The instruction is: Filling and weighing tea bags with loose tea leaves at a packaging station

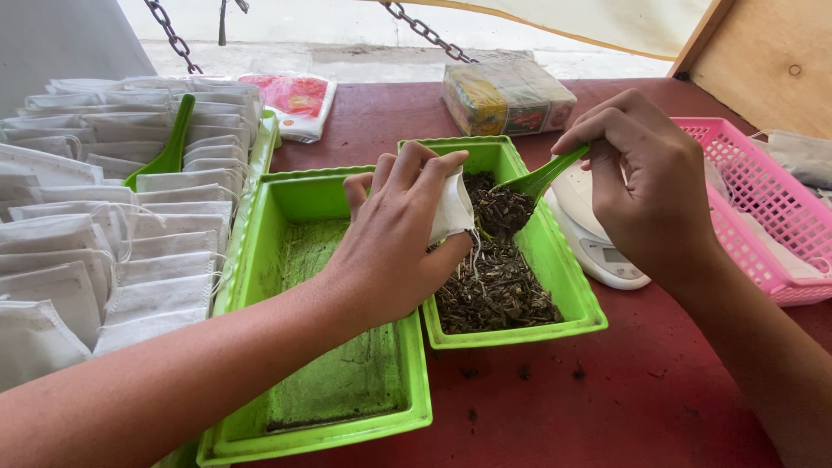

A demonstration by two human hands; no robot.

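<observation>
My left hand holds a small white drawstring pouch over a green tray that holds dark dried leaves. My right hand grips a green plastic scoop, its bowl full of leaves right beside the pouch's mouth. A second, larger green tray lies under my left wrist, with only dusty residue on its bottom.
Rows of white pouches fill a tray at the left, with another green scoop lying on them. A white scale and a pink basket stand at the right. Wrapped packets lie at the back of the red table.
</observation>
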